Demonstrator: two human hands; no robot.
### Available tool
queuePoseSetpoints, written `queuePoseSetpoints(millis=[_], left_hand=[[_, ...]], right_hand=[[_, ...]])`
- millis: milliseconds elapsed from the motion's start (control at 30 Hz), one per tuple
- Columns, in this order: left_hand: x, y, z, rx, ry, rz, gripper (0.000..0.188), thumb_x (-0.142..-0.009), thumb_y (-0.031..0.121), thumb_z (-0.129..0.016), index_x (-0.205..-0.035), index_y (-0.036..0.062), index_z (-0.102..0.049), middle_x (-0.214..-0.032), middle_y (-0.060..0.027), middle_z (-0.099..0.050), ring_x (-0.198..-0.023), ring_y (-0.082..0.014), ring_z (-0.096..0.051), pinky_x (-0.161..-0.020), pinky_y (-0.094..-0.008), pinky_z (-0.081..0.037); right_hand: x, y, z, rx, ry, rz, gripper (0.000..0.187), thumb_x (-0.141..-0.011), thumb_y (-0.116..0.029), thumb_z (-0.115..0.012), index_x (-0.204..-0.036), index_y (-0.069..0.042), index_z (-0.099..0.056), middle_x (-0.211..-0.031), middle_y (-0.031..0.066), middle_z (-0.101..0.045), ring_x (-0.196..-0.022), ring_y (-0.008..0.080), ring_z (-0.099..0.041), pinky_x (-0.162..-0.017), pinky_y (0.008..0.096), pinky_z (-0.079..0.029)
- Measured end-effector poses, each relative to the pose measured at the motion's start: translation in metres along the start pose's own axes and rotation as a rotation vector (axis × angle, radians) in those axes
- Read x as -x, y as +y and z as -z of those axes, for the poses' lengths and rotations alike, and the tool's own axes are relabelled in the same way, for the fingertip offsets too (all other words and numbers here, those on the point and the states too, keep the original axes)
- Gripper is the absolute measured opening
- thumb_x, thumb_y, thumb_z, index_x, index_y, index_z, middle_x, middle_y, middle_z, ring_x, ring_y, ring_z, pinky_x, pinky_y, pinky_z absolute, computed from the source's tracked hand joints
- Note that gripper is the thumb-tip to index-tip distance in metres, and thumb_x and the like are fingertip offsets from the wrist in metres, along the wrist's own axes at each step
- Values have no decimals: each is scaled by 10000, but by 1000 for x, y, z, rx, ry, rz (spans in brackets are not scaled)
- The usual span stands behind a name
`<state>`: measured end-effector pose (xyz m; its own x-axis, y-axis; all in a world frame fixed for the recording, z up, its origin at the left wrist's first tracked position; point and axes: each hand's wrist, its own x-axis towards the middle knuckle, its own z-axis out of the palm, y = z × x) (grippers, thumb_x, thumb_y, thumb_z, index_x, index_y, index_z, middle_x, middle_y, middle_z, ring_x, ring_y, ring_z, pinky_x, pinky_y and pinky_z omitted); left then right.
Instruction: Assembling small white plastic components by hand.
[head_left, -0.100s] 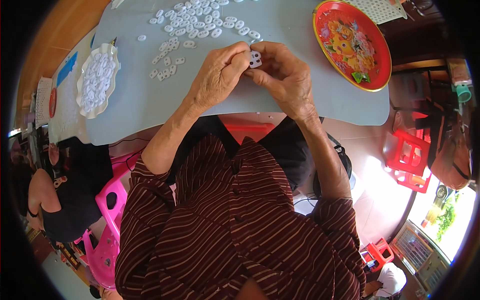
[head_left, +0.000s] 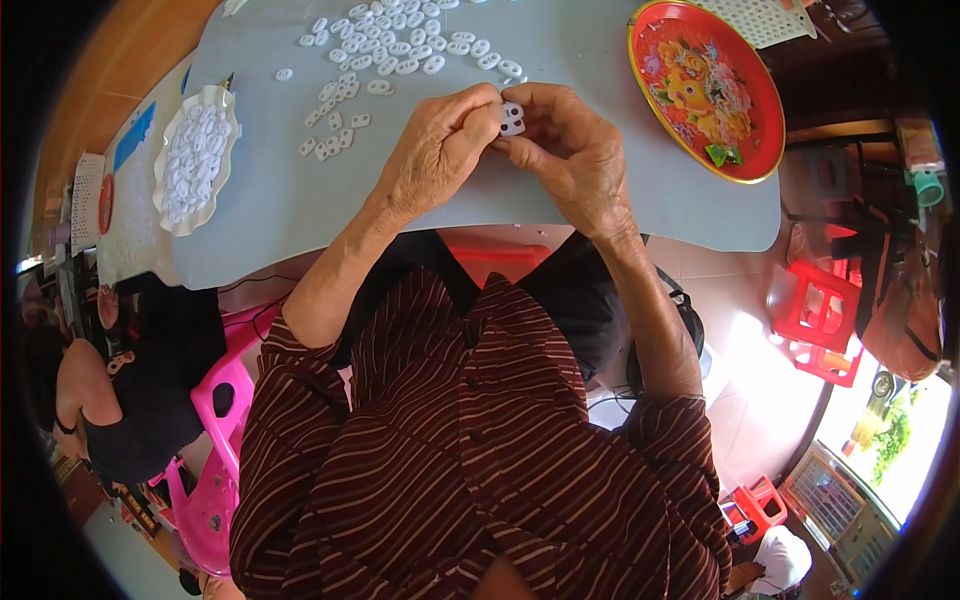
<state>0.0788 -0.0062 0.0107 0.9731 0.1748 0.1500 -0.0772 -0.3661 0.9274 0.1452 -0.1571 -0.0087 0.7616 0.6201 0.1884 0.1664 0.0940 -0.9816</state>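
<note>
Between both hands, above the table's near side, is a small white plastic piece with several dark holes [head_left: 512,120]. My left hand [head_left: 440,145] is closed, its thumb and curled fingers pinching the piece's left side. From the right, the bent fingers and thumb of my right hand [head_left: 575,150] close around the same piece; its far edge is hidden by them. Just beyond the hands lie many loose white oval pieces with two holes each [head_left: 407,67]. Left of them, several smaller blocky white pieces [head_left: 333,146] form a loose group.
On the left of the grey table [head_left: 280,215] stands a wavy-edged white dish [head_left: 235,130] heaped with white pieces. A red round tray with a flower print [head_left: 765,150] is at the right, holding a small green item [head_left: 718,154]. Another person [head_left: 150,390] sits at the left by a pink chair [head_left: 215,500].
Both hands and the white piece between them have shifted very slightly to the right. The grip looks the same.
</note>
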Motion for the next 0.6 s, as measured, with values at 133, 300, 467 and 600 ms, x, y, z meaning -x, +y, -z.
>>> queuePoseSetpoints(millis=[133,300,467,600], left_hand=[[-1,-1,1,-2,-20,-30,267,-908,230,-437,-762,8,-451,-576,-33,-318,-539,-93,-307,-477,-273,-315],[1,0,0,14,-22,5,274,-910,235,-438,-756,8,-443,-572,-28,-324,-539,-95,-306,-480,-275,-316],[1,0,-2,-8,-18,-14,260,-901,207,-419,-749,-4,-423,-582,-46,-332,-548,-106,-310,-489,-287,-326],[3,-1,-2,-4,-50,-21,227,-880,170,-409,-751,-18,-412,-606,-78,-356,-561,-138,-320,-513,-309,-347]], right_hand=[[0,0,1,-29,-7,10,318,-755,-23,-706,-1053,-23,-593,-799,43,-625,-742,109,-624,-696,254,-519],[1,-7,-1,-6,5,25,305,-755,-16,-706,-1039,-18,-595,-787,44,-630,-743,109,-629,-693,254,-520],[2,-7,-3,219,22,101,269,-738,-7,-707,-975,0,-580,-764,78,-634,-700,151,-638,-660,268,-518],[4,-14,-3,291,16,146,236,-734,10,-694,-934,4,-568,-755,91,-631,-675,177,-634,-641,282,-515]])
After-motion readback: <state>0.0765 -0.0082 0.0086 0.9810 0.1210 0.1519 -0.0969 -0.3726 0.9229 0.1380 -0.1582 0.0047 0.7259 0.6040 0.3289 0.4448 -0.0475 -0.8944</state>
